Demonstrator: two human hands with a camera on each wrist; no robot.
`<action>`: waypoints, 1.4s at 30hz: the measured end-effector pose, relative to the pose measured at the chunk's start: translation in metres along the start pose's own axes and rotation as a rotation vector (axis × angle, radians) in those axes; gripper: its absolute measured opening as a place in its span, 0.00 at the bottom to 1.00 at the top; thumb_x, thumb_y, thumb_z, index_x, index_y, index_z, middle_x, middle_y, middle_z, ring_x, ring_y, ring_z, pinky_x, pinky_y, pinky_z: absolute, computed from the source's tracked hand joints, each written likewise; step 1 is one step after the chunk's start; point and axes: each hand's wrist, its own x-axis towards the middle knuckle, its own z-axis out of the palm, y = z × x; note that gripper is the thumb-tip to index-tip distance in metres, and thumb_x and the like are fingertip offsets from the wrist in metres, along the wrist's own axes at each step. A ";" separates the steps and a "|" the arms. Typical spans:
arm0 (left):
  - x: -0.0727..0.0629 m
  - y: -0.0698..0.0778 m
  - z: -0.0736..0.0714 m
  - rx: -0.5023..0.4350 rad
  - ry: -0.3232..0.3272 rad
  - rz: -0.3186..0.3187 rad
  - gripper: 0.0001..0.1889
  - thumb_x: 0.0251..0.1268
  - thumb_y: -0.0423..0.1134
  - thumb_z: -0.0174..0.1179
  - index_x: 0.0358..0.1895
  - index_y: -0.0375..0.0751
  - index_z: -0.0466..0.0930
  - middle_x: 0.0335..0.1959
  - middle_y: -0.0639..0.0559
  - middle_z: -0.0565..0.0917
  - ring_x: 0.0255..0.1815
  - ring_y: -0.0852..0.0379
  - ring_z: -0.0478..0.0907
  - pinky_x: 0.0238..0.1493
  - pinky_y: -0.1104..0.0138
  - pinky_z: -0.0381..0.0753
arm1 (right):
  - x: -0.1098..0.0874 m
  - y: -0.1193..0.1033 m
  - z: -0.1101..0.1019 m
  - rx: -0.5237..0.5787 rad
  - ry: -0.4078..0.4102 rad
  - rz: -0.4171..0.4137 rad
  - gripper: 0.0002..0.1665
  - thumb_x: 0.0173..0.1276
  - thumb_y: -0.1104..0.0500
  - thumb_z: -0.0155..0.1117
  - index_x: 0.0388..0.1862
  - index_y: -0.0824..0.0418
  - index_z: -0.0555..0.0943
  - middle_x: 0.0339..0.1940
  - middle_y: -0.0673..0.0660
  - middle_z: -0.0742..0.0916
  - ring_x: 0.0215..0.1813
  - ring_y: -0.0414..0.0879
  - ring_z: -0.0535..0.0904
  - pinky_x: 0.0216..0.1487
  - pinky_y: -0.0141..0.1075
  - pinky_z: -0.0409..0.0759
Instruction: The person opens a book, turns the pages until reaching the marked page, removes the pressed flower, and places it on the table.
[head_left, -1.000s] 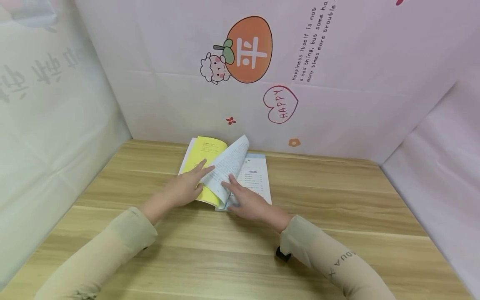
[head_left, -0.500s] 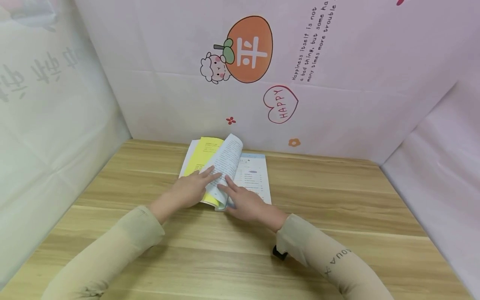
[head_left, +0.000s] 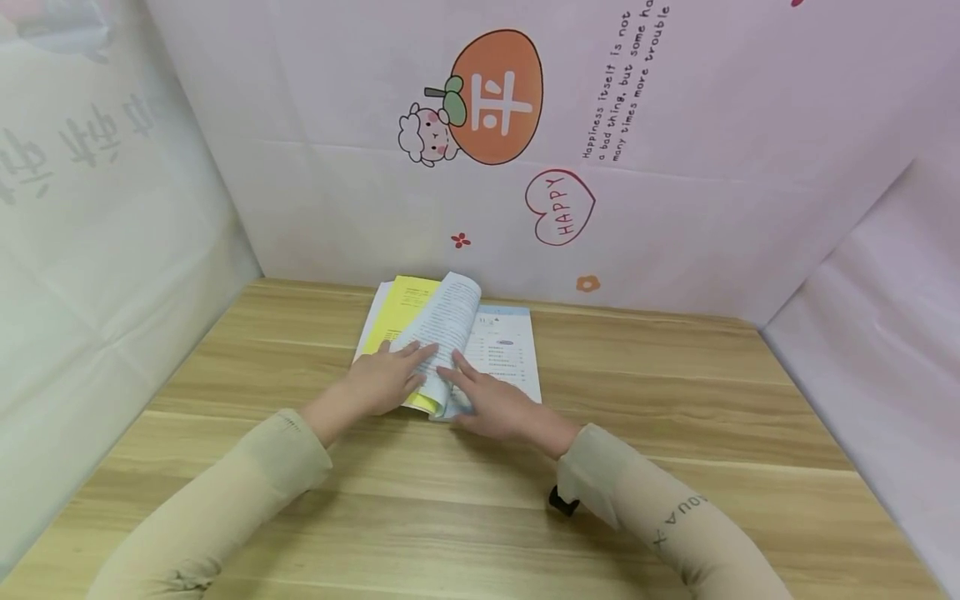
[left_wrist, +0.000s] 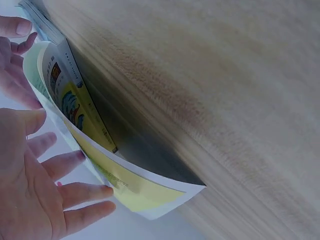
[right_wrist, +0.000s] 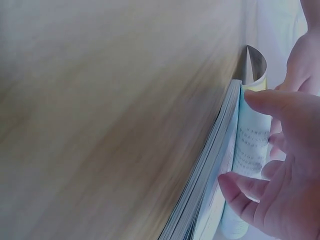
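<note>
A book (head_left: 512,371) lies open against the back wall, its contents page showing on the right. Over its left side a yellow leaf (head_left: 408,302) and a pale blue printed page (head_left: 452,312) bow upward. My left hand (head_left: 382,382) rests on these leaves with fingers extended; in the left wrist view, they lie along the yellow page's outer face. Beneath the raised leaves, the printed cover (left_wrist: 75,107) is visible. My right hand (head_left: 493,406) touches the book near the fold, fingers spread and loosely bent. The right wrist view shows the thick page block (right_wrist: 205,155) beside that hand.
The book stands on a wood-grain table (head_left: 660,400). White printed cloth forms a back wall (head_left: 337,208) right behind it, with side walls at left and right. A black object (head_left: 562,501) shows under the right sleeve cuff.
The blue page has swung leftward and curls lower over the yellow leaf. My left hand has shifted slightly right and now lies over the page; my right hand stays near the fold.
</note>
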 end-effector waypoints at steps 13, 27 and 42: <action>0.000 0.004 -0.002 -0.042 -0.047 -0.105 0.30 0.84 0.53 0.45 0.83 0.52 0.57 0.79 0.34 0.60 0.73 0.16 0.53 0.63 0.25 0.60 | -0.004 0.013 -0.005 0.098 -0.014 -0.025 0.45 0.75 0.52 0.67 0.84 0.53 0.57 0.85 0.62 0.51 0.80 0.57 0.59 0.75 0.51 0.64; 0.000 0.003 -0.001 0.033 -0.060 -0.145 0.32 0.84 0.55 0.42 0.83 0.47 0.53 0.69 0.24 0.71 0.66 0.20 0.68 0.60 0.33 0.73 | -0.019 0.026 -0.015 0.123 -0.024 -0.056 0.40 0.75 0.56 0.66 0.81 0.61 0.63 0.83 0.65 0.58 0.78 0.60 0.63 0.75 0.53 0.64; -0.002 0.001 0.000 0.023 -0.090 -0.183 0.33 0.83 0.57 0.43 0.82 0.43 0.57 0.41 0.34 0.86 0.28 0.48 0.76 0.22 0.63 0.71 | -0.031 0.044 -0.020 0.067 -0.040 -0.024 0.39 0.73 0.58 0.69 0.78 0.66 0.66 0.79 0.68 0.66 0.79 0.60 0.62 0.77 0.52 0.60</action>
